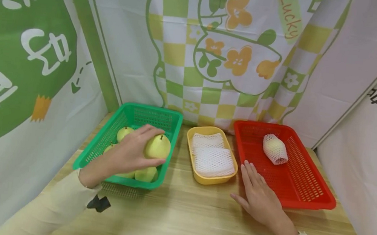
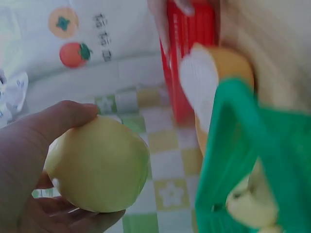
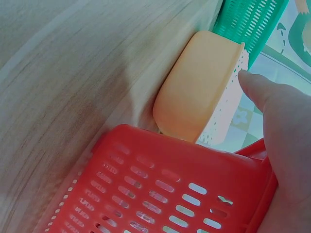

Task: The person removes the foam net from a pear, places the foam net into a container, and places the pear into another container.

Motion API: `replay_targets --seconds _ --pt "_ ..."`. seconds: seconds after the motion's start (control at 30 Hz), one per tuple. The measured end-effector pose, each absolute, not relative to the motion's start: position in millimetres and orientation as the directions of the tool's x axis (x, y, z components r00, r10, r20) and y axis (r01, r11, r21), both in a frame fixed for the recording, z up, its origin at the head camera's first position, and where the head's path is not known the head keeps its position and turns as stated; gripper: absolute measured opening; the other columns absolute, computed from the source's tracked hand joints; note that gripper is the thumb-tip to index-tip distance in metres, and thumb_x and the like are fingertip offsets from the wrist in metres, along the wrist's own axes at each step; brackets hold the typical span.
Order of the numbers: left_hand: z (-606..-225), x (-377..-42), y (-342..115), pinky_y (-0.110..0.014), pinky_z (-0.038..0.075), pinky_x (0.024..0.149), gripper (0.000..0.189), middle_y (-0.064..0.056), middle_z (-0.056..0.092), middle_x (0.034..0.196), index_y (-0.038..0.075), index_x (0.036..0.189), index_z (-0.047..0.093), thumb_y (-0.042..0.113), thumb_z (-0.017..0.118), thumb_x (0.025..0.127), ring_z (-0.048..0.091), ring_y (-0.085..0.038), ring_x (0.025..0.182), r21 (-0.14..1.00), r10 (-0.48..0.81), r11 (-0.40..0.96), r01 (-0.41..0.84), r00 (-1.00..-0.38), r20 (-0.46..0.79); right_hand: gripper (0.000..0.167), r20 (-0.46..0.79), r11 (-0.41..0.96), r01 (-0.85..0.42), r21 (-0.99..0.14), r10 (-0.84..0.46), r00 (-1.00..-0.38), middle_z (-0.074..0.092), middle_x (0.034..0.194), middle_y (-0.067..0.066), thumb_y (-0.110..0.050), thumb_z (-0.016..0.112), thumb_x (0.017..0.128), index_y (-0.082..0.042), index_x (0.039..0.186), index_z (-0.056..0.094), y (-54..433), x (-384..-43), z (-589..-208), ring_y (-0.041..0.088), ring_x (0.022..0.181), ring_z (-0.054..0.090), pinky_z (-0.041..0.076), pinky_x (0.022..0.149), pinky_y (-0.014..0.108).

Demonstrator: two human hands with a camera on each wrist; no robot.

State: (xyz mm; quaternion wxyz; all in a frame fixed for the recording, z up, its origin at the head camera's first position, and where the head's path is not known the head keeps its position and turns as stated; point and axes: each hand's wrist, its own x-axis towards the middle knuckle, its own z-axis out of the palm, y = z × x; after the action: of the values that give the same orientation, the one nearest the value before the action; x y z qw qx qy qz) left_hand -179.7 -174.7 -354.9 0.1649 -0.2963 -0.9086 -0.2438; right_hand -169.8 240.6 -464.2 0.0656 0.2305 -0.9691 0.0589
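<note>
A yellow-green pear (image 1: 157, 147) is gripped by my left hand (image 1: 130, 148) above the green basket (image 1: 172, 138). In the left wrist view, thumb and fingers curl round the same pear (image 2: 99, 165). Several more pears (image 1: 145, 174) lie in that basket, partly hidden by the hand and forearm. With fingers extended, my right hand (image 1: 259, 196) is at the left front edge of the red basket (image 1: 300, 173); whether it touches the rim I cannot tell. One pear in a white foam net (image 1: 275, 149) lies inside the red basket.
Between the two baskets stands a yellow tray (image 1: 207, 180) holding white foam nets (image 1: 214, 161). All of them rest on a wooden table (image 1: 178, 218). A printed curtain (image 1: 210, 108) hangs right behind them, and cloth walls close in both sides.
</note>
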Motion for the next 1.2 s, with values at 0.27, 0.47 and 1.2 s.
replay_targets --seconds 0.27,0.47,1.2 --pt "-332.7 -250.2 -208.1 -0.043 0.056 0.070 0.065 -0.020 0.069 0.122 -0.002 0.132 0.063 0.034 0.088 0.085 0.064 -0.034 0.096 0.376 0.346 0.785 0.491 -0.853 0.392 0.102 0.149 0.891 -0.447 -0.078 -0.433 -0.889 0.018 0.176 0.023 -0.051 0.072 0.097 0.003 0.166 0.020 241.2 -170.2 -465.8 0.045 0.161 0.024 0.037 0.122 0.064" --pt "-331.2 -298.6 -227.3 -0.042 0.054 0.067 0.070 -0.026 0.068 0.120 -0.006 0.138 0.059 0.038 0.085 0.089 0.064 -0.036 0.092 0.467 0.236 0.812 0.351 -0.928 0.287 0.101 0.157 0.891 -0.446 -0.082 -0.430 -0.889 0.018 0.176 0.022 -0.051 0.072 0.097 0.003 0.166 0.021 242.9 -170.4 -467.4 0.044 0.161 0.024 0.037 0.123 0.064" --pt "-396.7 -367.2 -266.5 -0.064 0.053 0.093 0.070 -0.036 0.058 0.128 -0.015 0.129 0.054 0.038 0.081 0.091 0.057 -0.054 0.117 0.443 0.017 0.896 0.040 -0.998 0.058 0.101 0.156 0.900 -0.431 -0.068 -0.418 -0.895 0.018 0.176 0.020 -0.054 0.071 0.097 0.000 0.166 0.021 243.2 -172.7 -467.2 0.041 0.161 0.026 0.039 0.122 0.062"
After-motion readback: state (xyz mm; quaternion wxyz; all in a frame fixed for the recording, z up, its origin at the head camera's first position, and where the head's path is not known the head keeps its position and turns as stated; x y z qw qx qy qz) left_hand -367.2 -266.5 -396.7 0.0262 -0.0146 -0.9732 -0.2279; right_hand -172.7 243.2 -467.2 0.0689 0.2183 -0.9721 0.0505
